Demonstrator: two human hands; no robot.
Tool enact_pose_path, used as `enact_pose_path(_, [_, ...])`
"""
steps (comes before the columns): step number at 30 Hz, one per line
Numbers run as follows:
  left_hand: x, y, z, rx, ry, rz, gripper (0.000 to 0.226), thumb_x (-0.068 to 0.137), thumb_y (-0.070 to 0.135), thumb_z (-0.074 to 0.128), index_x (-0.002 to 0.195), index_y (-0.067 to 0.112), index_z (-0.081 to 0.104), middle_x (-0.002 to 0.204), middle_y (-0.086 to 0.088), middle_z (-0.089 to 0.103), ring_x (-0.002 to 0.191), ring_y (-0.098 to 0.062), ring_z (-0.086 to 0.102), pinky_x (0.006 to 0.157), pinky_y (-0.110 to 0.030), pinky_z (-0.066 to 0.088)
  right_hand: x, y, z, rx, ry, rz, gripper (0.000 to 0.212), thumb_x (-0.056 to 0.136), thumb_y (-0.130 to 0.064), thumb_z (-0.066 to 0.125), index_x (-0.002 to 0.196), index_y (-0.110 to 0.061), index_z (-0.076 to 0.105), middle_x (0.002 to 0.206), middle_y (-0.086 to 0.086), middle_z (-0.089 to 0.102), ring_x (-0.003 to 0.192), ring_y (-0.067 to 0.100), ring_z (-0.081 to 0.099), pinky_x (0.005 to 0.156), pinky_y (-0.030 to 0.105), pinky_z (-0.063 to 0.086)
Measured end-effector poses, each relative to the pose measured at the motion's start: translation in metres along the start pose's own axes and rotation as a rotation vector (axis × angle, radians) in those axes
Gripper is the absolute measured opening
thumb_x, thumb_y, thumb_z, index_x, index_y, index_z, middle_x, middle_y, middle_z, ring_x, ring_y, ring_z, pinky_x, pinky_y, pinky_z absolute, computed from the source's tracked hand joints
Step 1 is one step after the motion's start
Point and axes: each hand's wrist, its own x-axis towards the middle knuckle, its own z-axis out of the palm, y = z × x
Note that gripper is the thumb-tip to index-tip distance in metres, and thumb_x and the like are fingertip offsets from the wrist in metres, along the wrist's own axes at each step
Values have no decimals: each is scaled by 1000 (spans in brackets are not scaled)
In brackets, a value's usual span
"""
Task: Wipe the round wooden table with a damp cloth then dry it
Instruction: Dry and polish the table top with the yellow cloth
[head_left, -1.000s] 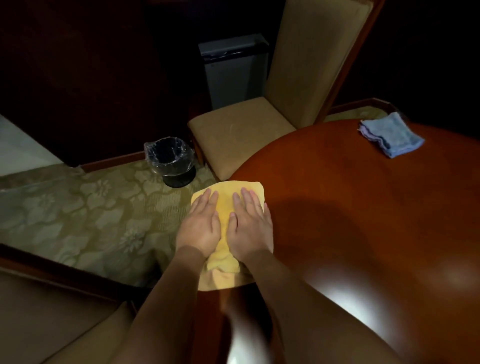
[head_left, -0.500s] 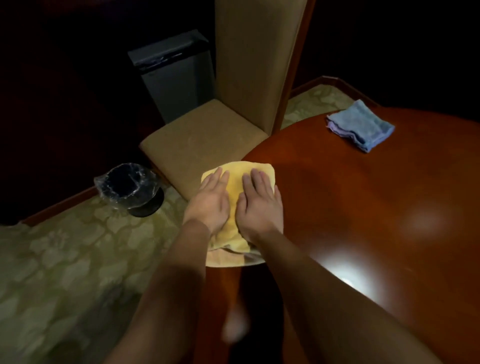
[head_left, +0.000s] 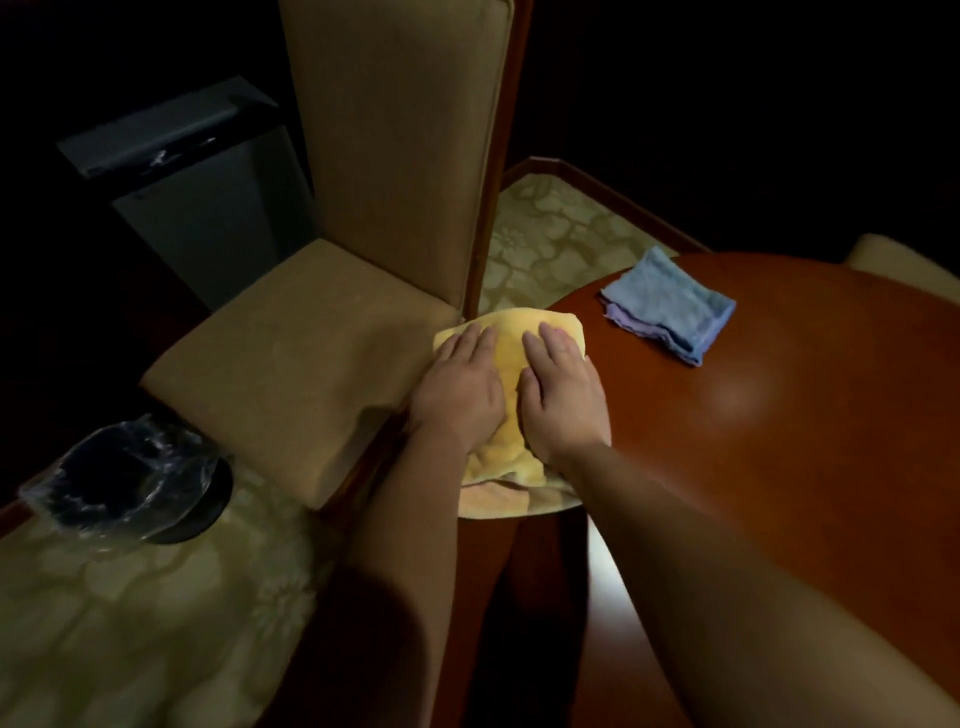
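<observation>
Left hand (head_left: 460, 387) and right hand (head_left: 563, 397) press the yellow cloth (head_left: 511, 353) with flat, straight fingers at the worktop (head_left: 779, 467) rim, centre frame; pushed further outward, it could slip off the edge.

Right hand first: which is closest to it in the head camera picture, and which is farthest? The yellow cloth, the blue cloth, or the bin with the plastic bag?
From the right hand:
1. Yellow cloth, directly under the hand, at the table's edge.
2. Blue cloth, folded on the table, up and to the right.
3. Bin with the plastic bag, on the floor, far left, beyond the chair.
</observation>
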Motion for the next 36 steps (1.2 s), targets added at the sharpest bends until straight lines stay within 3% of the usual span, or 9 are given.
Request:
enact_pose_path(10, [26,6,7,-23,10,27,53,99,26,28,151,16,19,157,-2,22,142,-19,22,113,-34,20,28,16,-4,-41,15,-30,60,93,-41,20,148,-20,32,158,0,22,146,14,13,119,38,12])
enact_pose_path(17, [10,4,10,12,8,67,55,99,26,26,152,17,11,159,-1,11,145,-18,11,116,-36,18,10,16,-5,-112,-13,-29,52,103,-37,29,151,-19,25,160,1,16,147,14,8,120,36,9])
enact_pose_path(24, [-40,14,14,167,6,100,55,99,29,22,152,21,8,160,2,3,147,-17,0,118,-42,11,-44,16,-9,-115,-18,-4,52,102,-37,29,150,-15,29,159,2,20,147,15,11,119,32,9])
enact_pose_path(29, [-96,31,23,217,-15,116,54,99,30,20,152,22,10,160,4,4,147,-15,-2,118,-43,7,-104,21,-17,-101,-41,16,65,93,-44,16,150,-16,28,159,2,19,147,15,10,119,33,10])
enact_pose_path(36, [-197,75,45,216,-59,106,54,100,34,20,152,22,8,160,4,2,147,-15,-5,119,-43,6,-209,49,-33,-88,-76,22,53,101,-37,23,151,-17,26,160,0,16,147,13,9,119,35,12])
